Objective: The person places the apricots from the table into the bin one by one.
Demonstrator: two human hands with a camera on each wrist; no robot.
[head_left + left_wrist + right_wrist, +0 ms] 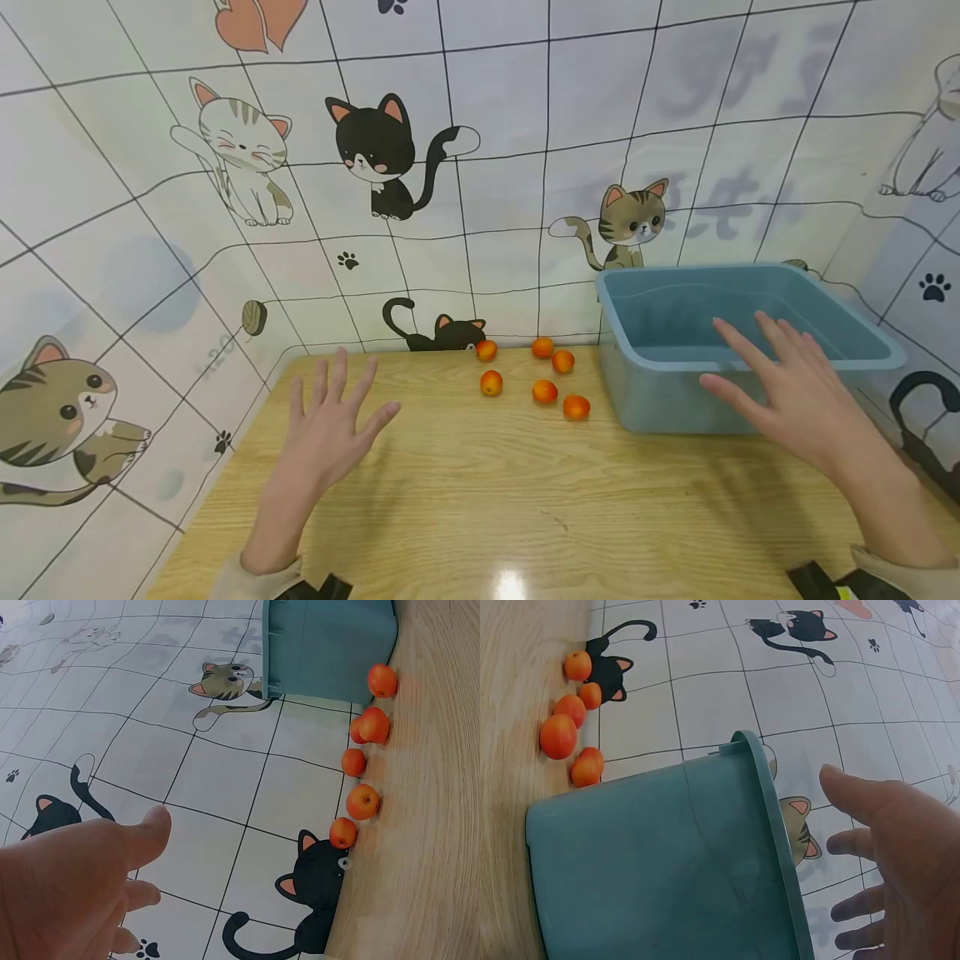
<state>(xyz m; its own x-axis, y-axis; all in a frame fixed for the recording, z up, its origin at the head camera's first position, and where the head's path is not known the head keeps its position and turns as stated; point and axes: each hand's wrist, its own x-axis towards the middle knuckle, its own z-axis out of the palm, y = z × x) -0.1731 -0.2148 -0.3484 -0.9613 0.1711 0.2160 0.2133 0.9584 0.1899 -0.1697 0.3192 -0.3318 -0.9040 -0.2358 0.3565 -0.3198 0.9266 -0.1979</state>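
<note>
Several small orange-red fruits (545,392), like cherry tomatoes, lie scattered on the wooden table by the back wall. To their right stands a blue-grey plastic bin (675,404), its top uncovered. My left hand (322,437) hovers over the left part of the table, fingers spread and nothing held. In the head view, my right hand (802,404) overlaps the front rim of the bin, fingers extended and spread. The right wrist view shows the bin's side (652,862) with that hand's thumb and fingers (859,900) beyond its rim, holding nothing.
A white wall covering (495,200) with cat drawings and grid lines rises behind and on both sides of the wooden table (487,500). The bin takes up the table's back right, near the wall.
</note>
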